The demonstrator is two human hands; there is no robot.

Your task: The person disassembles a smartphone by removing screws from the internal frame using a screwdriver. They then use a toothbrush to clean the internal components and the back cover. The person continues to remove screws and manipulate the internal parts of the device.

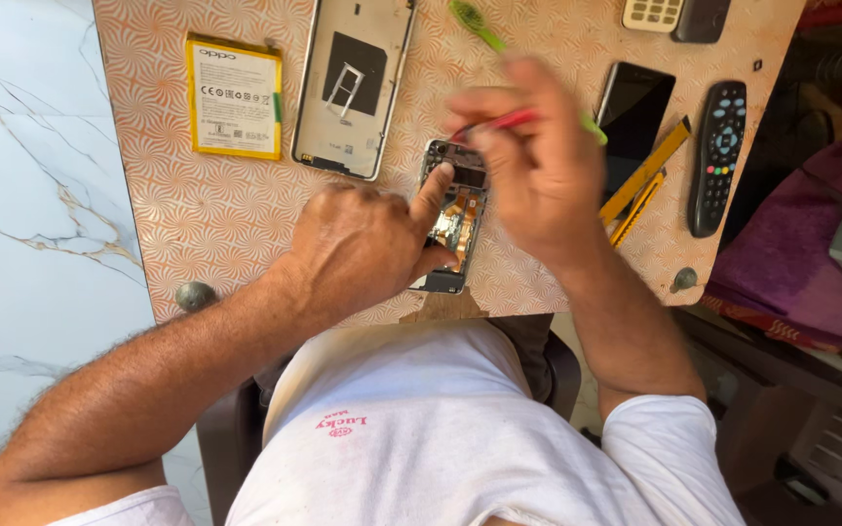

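Note:
An opened phone body (456, 209) with exposed orange and dark inner parts lies on the patterned orange board (216, 214). My left hand (363, 244) presses on its left side, thumb stretched up along its edge. My right hand (538, 161), blurred, hovers over the phone's top end and grips a thin red tool (489, 125) whose tip points at the phone's upper part.
On the board lie a yellow-edged battery (234, 95), a phone back cover (353, 83), a green tool (475, 23), a dark phone screen (632, 115), yellow rulers or cutters (647, 180) and a black remote (718, 156). Purple cloth (801, 263) lies at right; white marble floor (31, 195) at left.

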